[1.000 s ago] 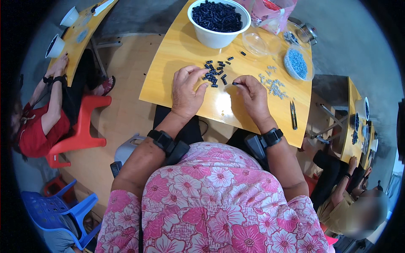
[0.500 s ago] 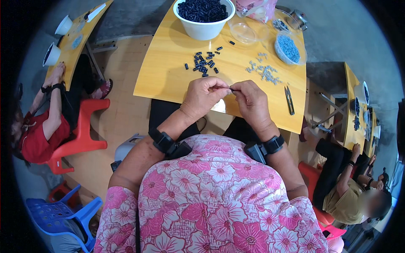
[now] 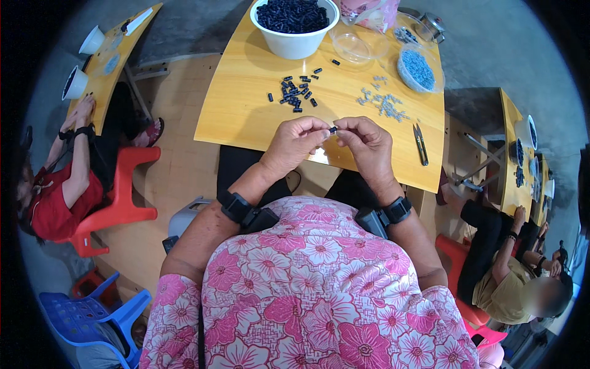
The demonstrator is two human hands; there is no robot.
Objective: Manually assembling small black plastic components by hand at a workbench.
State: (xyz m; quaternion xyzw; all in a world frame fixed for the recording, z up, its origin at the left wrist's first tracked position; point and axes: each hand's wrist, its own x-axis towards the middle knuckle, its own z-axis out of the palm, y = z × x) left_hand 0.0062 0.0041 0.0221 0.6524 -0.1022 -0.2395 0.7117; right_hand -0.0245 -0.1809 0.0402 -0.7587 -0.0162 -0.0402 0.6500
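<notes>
Both hands are brought together at the near edge of the wooden table [image 3: 230, 117], fingertips almost meeting. The left hand [image 3: 295, 144] and the right hand [image 3: 370, 144] each pinch a small dark piece [image 3: 333, 130] with thumb and forefinger; it sits between the two sets of fingertips. Finer detail of the piece is too small to tell. A black band [image 3: 233, 206] is strapped round the left wrist, and a similar wristband [image 3: 398, 210] is on the right.

Beyond the left hand lies a loose pile of dark pieces [image 3: 294, 94], a few lying apart from it. Farther out behind the pile stands a white tub [image 3: 294, 49], heaped with like pieces. Beyond the right hand, small grey pieces [image 3: 388, 108] are scattered; past them stands a clear bowl [image 3: 438, 84] of small blue parts [image 3: 416, 69]. Just right of the right hand, a pair of dark snips [image 3: 420, 145] lies flat, tips pointing away from the person.
</notes>
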